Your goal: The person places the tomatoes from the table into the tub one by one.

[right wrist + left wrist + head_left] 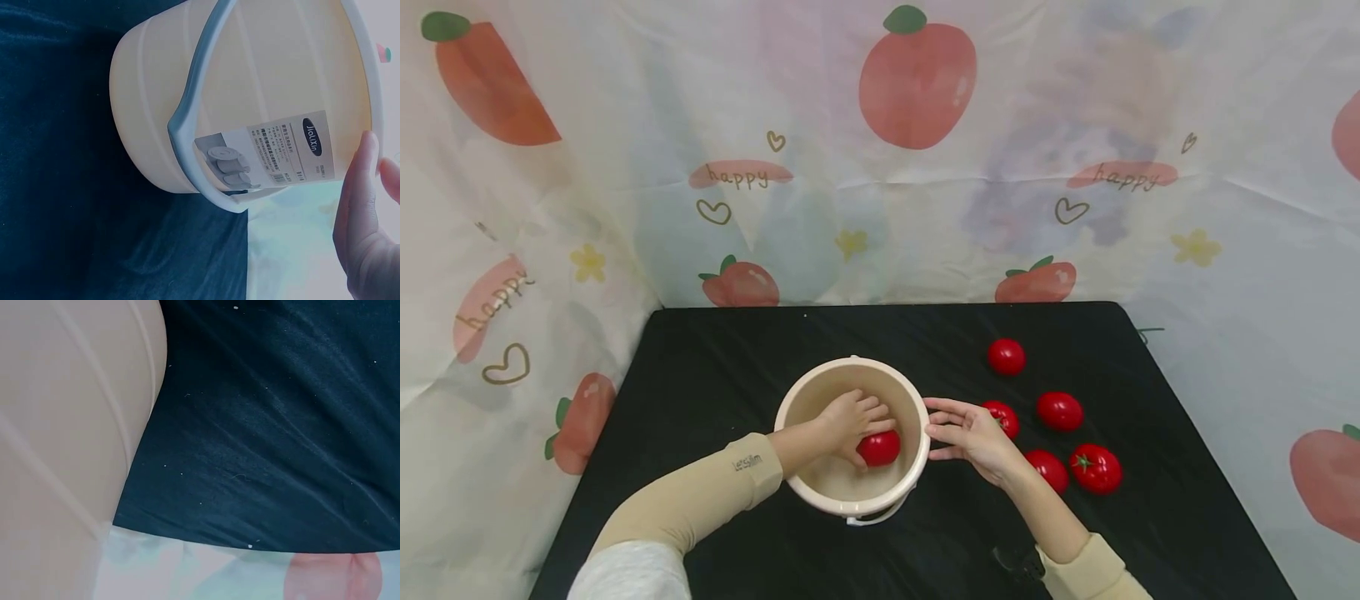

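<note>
A cream plastic bucket [797, 400] stands upright on the black table, its handle [187, 131] hanging down along the side. Inside it my left hand [847, 421] holds a red tomato [880, 448], fingers over the top and thumb at the near side. My right hand [973, 437] is at the bucket's right rim, its fingertips touching the edge with fingers fairly straight. The right wrist view shows those fingers by the rim and a printed label [290, 147] on the bucket's wall. Only the bucket's outer wall [69, 425] fills the left wrist view; the left hand is hidden there.
Several more tomatoes lie right of the bucket: one at the back [1006, 357], one at the right [1060, 412], one nearer the front [1096, 468], others partly behind the right hand and forearm. A patterned curtain [820, 108] hangs behind the black table [722, 358].
</note>
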{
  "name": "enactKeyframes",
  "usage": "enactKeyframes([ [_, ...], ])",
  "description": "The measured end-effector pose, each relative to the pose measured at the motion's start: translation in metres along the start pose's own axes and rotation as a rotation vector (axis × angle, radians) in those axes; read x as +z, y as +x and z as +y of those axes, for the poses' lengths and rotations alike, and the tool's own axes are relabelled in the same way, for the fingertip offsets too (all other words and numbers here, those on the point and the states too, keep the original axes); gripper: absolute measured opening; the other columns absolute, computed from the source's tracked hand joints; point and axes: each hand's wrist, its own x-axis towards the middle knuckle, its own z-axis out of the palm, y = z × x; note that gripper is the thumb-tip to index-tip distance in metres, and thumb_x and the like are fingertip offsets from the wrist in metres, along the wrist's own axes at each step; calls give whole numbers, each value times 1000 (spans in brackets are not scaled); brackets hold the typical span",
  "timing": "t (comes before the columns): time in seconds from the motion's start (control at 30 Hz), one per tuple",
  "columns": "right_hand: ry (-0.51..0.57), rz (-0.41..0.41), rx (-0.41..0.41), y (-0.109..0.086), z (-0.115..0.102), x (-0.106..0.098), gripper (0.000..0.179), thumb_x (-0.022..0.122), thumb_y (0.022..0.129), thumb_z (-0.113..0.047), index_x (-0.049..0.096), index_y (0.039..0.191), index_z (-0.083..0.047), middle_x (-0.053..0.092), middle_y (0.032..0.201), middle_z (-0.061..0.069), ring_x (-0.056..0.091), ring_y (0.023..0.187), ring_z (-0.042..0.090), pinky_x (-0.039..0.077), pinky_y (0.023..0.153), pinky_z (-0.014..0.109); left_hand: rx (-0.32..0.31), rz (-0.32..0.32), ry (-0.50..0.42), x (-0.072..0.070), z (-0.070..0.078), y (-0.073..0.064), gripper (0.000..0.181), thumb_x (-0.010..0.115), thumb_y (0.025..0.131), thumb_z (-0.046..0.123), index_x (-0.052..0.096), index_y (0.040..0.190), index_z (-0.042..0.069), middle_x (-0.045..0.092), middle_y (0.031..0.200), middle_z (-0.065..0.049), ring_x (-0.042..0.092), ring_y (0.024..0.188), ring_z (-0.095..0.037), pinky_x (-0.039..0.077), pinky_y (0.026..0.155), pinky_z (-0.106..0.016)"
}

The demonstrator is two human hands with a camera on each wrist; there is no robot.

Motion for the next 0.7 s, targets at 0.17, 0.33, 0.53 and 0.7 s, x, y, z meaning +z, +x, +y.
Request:
enactKeyframes([
  [0.17,-5,-1,-6,1,0,1,56,62,86,-8,37,133,9,62,94,5,64,83,14,54,73,41,-7,-51,14,3,3,3,85,35,71,82,20,142,38,34,138,12,31,122,-9,33,93,-25],
  [0.33,-3,9,-2,1,1,0,56,63,86,-8,37,133,8,62,95,6,64,83,14,54,73,41,-13,-93,6,2,5,5,84,37,71,82,19,142,41,34,137,12,30,121,-9,33,91,-23],
  [0.53,7,1,-6,0,0,0,56,62,86,-6,36,133,10,62,94,6,63,83,14,54,73,41,-12,-69,2,3,6,8,84,40,69,82,18,141,44,36,133,10,32,117,-10,34,88,-24],
  [0.7,5,-13,-14,1,1,0,55,61,87,-7,36,133,11,62,94,6,63,84,14,54,73,41,-11,-23,-4,2,5,5,83,42,69,82,21,140,44,39,131,9,34,116,-11,35,88,-25],
])
